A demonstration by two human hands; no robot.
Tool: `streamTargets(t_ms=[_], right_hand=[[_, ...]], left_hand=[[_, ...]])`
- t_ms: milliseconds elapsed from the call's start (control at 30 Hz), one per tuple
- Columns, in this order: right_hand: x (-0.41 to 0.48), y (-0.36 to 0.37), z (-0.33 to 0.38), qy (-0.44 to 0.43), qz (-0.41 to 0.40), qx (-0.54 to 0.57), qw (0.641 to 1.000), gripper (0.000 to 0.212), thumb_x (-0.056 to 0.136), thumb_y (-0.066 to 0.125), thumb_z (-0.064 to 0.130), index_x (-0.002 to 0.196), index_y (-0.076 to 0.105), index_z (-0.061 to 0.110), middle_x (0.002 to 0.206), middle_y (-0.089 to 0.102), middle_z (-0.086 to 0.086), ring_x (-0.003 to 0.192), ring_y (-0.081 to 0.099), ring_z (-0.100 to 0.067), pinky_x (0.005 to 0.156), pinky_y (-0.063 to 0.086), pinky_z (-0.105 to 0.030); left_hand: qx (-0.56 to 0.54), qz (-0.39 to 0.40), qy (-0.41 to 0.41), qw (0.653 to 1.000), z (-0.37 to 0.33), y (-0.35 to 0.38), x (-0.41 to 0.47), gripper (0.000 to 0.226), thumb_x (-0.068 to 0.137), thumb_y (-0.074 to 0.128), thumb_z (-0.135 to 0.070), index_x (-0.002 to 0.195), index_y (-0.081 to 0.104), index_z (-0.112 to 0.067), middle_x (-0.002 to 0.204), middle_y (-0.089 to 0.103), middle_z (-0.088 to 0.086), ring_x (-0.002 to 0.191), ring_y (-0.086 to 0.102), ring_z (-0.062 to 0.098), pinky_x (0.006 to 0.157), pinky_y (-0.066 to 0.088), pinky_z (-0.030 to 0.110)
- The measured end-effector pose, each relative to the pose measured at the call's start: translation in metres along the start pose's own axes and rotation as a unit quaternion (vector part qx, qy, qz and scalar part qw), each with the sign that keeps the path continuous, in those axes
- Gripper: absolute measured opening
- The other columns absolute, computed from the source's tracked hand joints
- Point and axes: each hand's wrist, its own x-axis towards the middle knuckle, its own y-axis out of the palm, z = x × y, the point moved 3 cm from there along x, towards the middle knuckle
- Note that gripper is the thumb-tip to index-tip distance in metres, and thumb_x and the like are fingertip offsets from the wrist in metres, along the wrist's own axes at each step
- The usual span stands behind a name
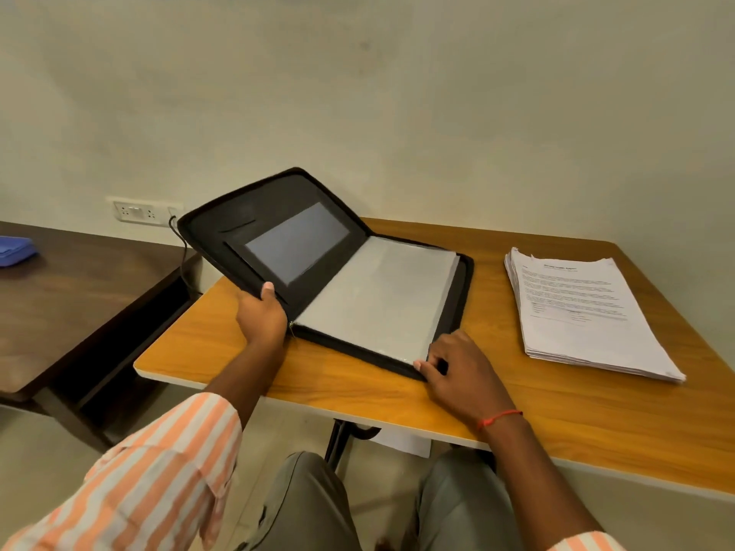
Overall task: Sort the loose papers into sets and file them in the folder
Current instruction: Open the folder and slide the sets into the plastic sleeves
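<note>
Two hands on the folder (278, 216), which lies unzipped on the orange table (358, 395) in front of you.

- Your left hand (258, 316) grips the near edge of the left cover, thumb curled over onto the inner face. The cover is tilted up off the table, not flat.
- Your right hand (457, 371) sits at the near right corner, fingers curled, thumb and forefinger pinching that corner. A red thread (499, 417) circles the wrist.
- The right half lies flat, with the clear sleeves (382, 296) stacked in it.
- The loose papers (584, 312) form one slightly fanned pile on the same table, well apart to the folder's right, printed side up.
- Left of you: a dark table (79, 292) with a blue object (14, 250), and a wall socket (135, 211) behind.
</note>
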Motion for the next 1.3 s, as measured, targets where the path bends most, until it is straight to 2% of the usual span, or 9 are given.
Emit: streamTargets(t_ms=[133,233,333,433,600,667,800,1167,1300], right_hand=[[-0.004,0.002,0.002,-0.023,0.033,0.032,0.999,0.032,0.09,0.068,0.044,0.066,0.055,0.027,0.076,0.053,0.014,0.08,0.05,-0.006,0.067,0.04,-0.018],[-0.009,0.004,0.012,-0.061,0.069,0.054,0.994,0.035,0.087,0.068,0.049,0.066,0.056,0.024,0.074,0.054,0.012,0.078,0.051,-0.006,0.068,0.045,-0.025],[-0.014,0.011,0.03,-0.098,0.106,0.074,0.987,0.034,0.087,0.068,0.05,0.067,0.059,0.023,0.074,0.055,0.011,0.078,0.052,-0.009,0.068,0.047,-0.032],[-0.02,0.02,0.048,-0.119,0.157,0.117,0.973,0.028,0.088,0.069,0.043,0.071,0.063,0.022,0.077,0.058,0.009,0.079,0.056,-0.011,0.07,0.05,-0.034],[0.012,0.015,0.045,-0.093,0.114,0.195,0.97,0.013,0.093,0.067,0.027,0.088,0.075,0.019,0.091,0.068,0.009,0.088,0.063,-0.007,0.082,0.055,-0.033],[0.045,0.009,0.011,-0.06,0.026,0.07,0.995,0.017,0.095,0.061,0.032,0.104,0.072,0.023,0.11,0.066,0.005,0.105,0.058,-0.01,0.097,0.049,-0.041],[0.078,0.006,-0.04,0.045,0.102,-0.131,0.985,0.059,0.102,0.038,0.056,0.155,0.032,0.029,0.163,0.024,-0.005,0.151,0.019,-0.024,0.12,0.018,-0.05],[0.006,0.049,0.056,0.14,0.085,-0.138,0.977,0.083,0.096,0.016,0.072,0.16,0.015,0.018,0.167,0.009,-0.012,0.154,0.006,-0.029,0.122,0.011,-0.05],[-0.006,0.051,0.091,0.144,0.088,-0.128,0.977,0.077,0.098,0.024,0.068,0.155,0.026,0.016,0.16,0.025,-0.015,0.146,0.023,-0.033,0.116,0.024,-0.05]], left_hand=[[0.11,0.021,0.0,0.994,-0.005,0.005,-0.008,0.096,0.097,0.067,-0.021,0.16,-0.004,-0.007,0.128,0.056,0.014,0.088,0.062,0.021,0.073,0.051,0.028],[0.193,0.025,0.044,0.98,-0.003,0.013,-0.014,0.106,0.094,0.07,-0.018,0.159,-0.014,-0.008,0.153,0.032,0.022,0.089,0.056,0.016,0.081,0.049,0.031],[0.298,0.036,0.082,0.95,0.003,0.018,-0.018,0.102,0.094,0.068,-0.022,0.16,-0.009,-0.011,0.165,-0.001,0.024,0.148,0.023,0.042,0.119,0.031,0.044],[0.422,0.062,0.176,0.887,0.003,0.025,-0.022,0.085,0.097,0.058,-0.039,0.161,0.008,-0.014,0.167,-0.005,0.021,0.154,-0.004,0.04,0.125,0.007,0.05],[0.53,0.224,0.265,0.773,0.01,0.052,-0.042,0.08,0.098,0.025,-0.071,0.159,0.023,-0.02,0.167,0.014,0.015,0.155,0.009,0.036,0.125,0.01,0.053],[0.536,0.227,0.273,0.766,0.015,0.054,-0.047,0.084,0.096,0.017,-0.075,0.16,0.02,-0.021,0.168,0.01,0.014,0.155,0.007,0.035,0.126,0.008,0.053],[0.534,0.228,0.282,0.764,0.018,0.048,-0.047,0.087,0.093,0.011,-0.078,0.16,0.019,-0.023,0.169,0.008,0.011,0.156,0.005,0.033,0.126,0.006,0.052],[0.503,0.345,0.345,0.713,0.013,0.014,0.022,0.105,0.075,0.005,-0.095,0.159,0.024,-0.034,0.168,0.016,-0.002,0.155,0.013,0.02,0.126,0.011,0.044],[0.508,0.336,0.34,0.716,-0.005,0.012,0.019,0.079,0.091,0.026,-0.078,0.154,0.038,-0.032,0.167,0.022,-0.001,0.154,0.017,0.022,0.125,0.012,0.046]])
